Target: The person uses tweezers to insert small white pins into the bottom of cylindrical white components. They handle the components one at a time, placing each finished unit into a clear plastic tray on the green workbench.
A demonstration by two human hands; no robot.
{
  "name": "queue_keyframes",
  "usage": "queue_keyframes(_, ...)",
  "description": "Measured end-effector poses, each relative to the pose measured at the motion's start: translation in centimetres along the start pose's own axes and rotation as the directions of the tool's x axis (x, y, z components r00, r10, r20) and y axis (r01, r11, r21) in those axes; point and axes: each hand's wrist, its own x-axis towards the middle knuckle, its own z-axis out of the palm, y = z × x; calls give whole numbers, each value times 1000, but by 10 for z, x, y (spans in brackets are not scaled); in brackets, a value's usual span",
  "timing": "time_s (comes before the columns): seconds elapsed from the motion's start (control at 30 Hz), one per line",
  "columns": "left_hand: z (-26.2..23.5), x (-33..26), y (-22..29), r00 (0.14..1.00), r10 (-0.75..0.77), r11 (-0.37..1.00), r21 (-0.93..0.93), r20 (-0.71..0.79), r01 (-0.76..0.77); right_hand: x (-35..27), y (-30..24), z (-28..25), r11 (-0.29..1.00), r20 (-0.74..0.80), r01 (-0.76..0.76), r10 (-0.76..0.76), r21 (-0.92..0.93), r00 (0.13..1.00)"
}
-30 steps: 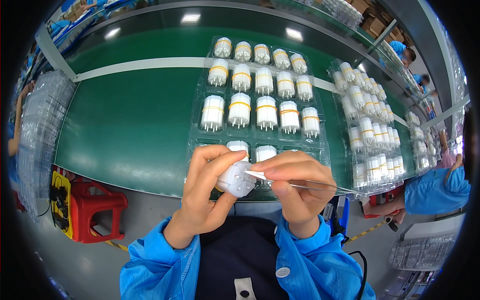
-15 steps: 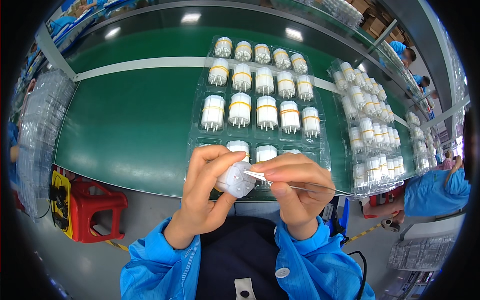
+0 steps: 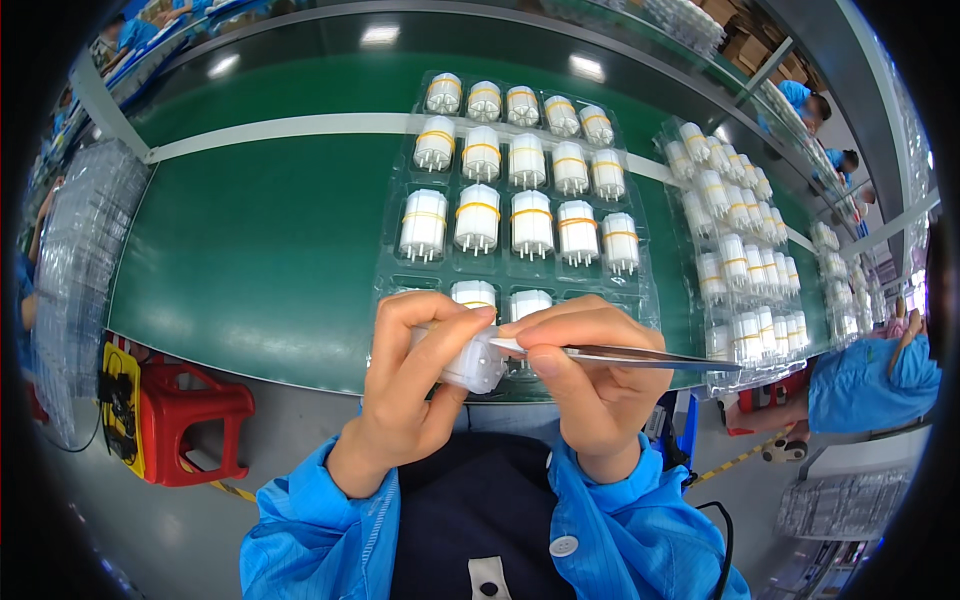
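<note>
My left hand [image 3: 400, 395] is closed around a white many-sided plug-like housing [image 3: 482, 366], its end face turned toward my right hand. Pinched between the thumb and fingers of my right hand [image 3: 598, 385] is a pair of metal tweezers [image 3: 655, 357]. Their pale tip reaches the end face of the housing; whether something small sits in the tip cannot be made out. Just beyond my hands lies a clear plastic tray [image 3: 640, 290] with rows of similar white housings [image 3: 531, 222], banded in yellow and with pins at one end. My hands cover part of its nearest row.
The tray rests on a green belt [image 3: 250, 250]. More filled trays [image 3: 745, 260] stand to the right, and stacked clear trays [image 3: 90, 270] at the left edge. A red stool [image 3: 195, 420] is below left. Co-workers in blue [image 3: 865, 385] sit at the right.
The tweezers have swung so their handle points further up and shows broader. The housing has tilted slightly in my left hand. The tray appears shifted very slightly left.
</note>
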Motion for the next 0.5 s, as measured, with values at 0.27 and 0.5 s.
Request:
queue_keyframes(0.27, -8, 5, 6, 992, -126, 984, -128, 8, 126, 1, 2, -10, 987, -62, -9, 20, 162, 998)
queue_keyframes(0.5, -8, 2, 5, 984, -175, 956, -230, 37, 179, -1, 5, -7, 980, -18, -62, 66, 187, 998)
